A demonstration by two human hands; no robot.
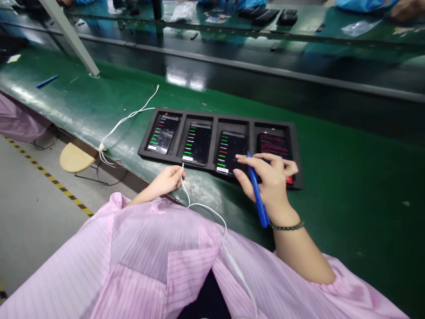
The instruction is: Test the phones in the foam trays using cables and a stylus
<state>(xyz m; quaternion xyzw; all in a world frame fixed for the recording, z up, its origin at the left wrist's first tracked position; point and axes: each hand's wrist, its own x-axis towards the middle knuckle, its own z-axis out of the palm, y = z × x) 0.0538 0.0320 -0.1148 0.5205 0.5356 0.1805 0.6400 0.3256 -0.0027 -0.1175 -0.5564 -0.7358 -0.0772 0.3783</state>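
Observation:
A black foam tray (215, 122) with phones in its compartments lies in front of me on the green bench. My left hand (168, 179) pinches the plug end of a white cable (186, 195) at the lower edge of the second phone (197, 144); whether the plug sits in the port I cannot tell. Over the third phone (229, 148) my right hand (270, 177) holds a blue pen (256, 190), its fingers partly spread. Red text shows on the rightmost phone (274, 144), which that hand partly covers. The leftmost phone (164, 133) has green and red lines on its screen.
Another white cable (128, 116) runs along the bench left of the tray. A second blue pen (47, 81) lies farther left, near a grey post (75, 40). A stool (76, 158) stands below the bench edge. Across the conveyor, people in blue sleeves (361, 4) sit by black items (287, 17).

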